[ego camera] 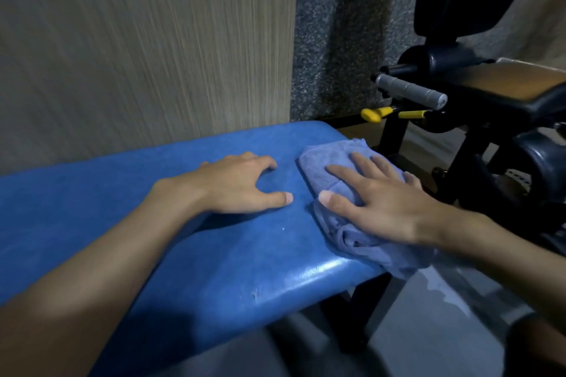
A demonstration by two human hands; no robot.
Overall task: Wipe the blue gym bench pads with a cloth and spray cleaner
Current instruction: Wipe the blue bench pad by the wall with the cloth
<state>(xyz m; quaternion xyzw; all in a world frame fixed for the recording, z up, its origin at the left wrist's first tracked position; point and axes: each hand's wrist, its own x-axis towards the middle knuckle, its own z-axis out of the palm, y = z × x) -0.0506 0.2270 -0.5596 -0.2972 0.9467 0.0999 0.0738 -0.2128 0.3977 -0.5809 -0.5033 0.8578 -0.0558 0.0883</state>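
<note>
Pressing fuzzy folded cloth (324, 170) flat-fingered — right hand (387, 203), left hand (237, 187) splayed, glossy blue pad (214, 257), seemingly vinyl

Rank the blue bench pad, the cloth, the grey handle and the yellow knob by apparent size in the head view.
1. blue bench pad, by far largest.
2. cloth.
3. grey handle.
4. yellow knob.
Handle and knob lie farther from the camera, so their true size against the cloth is unsure.
</note>
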